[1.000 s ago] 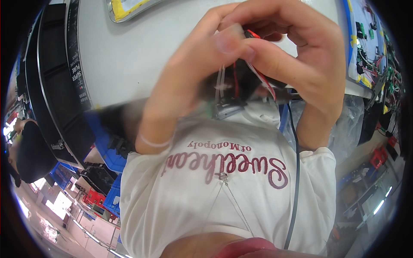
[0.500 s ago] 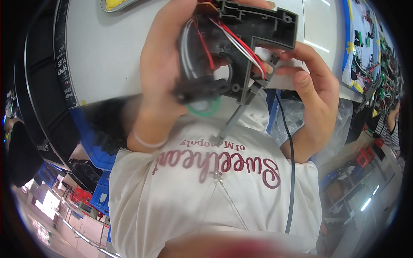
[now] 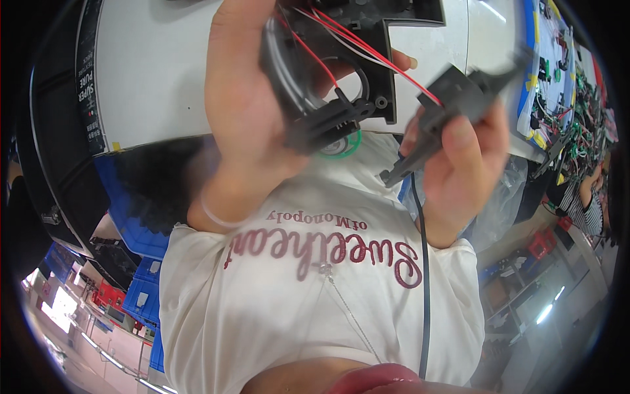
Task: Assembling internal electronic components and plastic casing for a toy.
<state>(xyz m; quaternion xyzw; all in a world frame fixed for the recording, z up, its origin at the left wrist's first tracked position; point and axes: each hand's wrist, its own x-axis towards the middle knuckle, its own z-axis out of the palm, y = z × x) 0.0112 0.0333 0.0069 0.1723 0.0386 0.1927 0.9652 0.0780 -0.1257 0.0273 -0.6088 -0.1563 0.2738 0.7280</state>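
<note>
- Blue bin (image 3: 121, 220) below the table (image 3: 157, 65) on the left: dark parts (image 3: 157, 187) lie heaped in it, too shadowed to tell apart.
- Blue crates (image 3: 143, 292) are stacked lower down; their contents are hidden.
- Clear bag (image 3: 512, 194) beyond the right forearm; I cannot tell what it holds.
- Blue-edged board (image 3: 530, 69) at far right bears small green and black parts with wires.
- Housing (image 3: 371, 43), black, is above the table's near edge, its top cut off by the frame; one arm extends right, another runs down toward the shirt (image 3: 321, 295).
- Strip (image 3: 331, 125), black and slotted, is at the housing's lower end, its long axis rising gently rightward.
- Bracket (image 3: 453, 102), black and partly blurred, slants: narrow end down-left toward the shirt, other end up-right.
- Red and white wires (image 3: 418, 85) run from housing to bracket, which are apart.
- Left hand (image 3: 246, 111) grips the housing from its left side, fingers behind it.
- Right hand (image 3: 462, 164) pinches the bracket between thumb and fingers, the piece lying above the palm.
</note>
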